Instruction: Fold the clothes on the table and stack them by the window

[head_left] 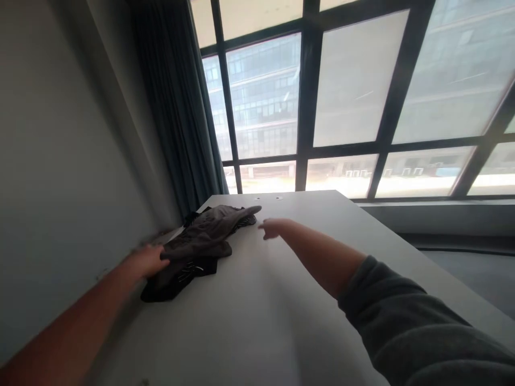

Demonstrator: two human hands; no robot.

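One white desk [257, 316]; one dark curtain [171, 96]. One grey garment [205, 230], desk's left side, over black cloth [171, 284]. Left grip [147, 261] at its edge, closure indeterminable; right grip [272, 228] empty, released.

Head-worn view, looking forward and down along a white table [249, 305], facing tall windows [263, 102]

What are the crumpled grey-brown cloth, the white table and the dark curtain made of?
The crumpled grey-brown cloth looks like soft, matte fabric, maybe cotton: it wrinkles and shows no shine. The white table has a smooth, even top, perhaps painted or laminated board, though its core is hidden. The dark curtain seems matte fabric too, since it hangs in long folds.
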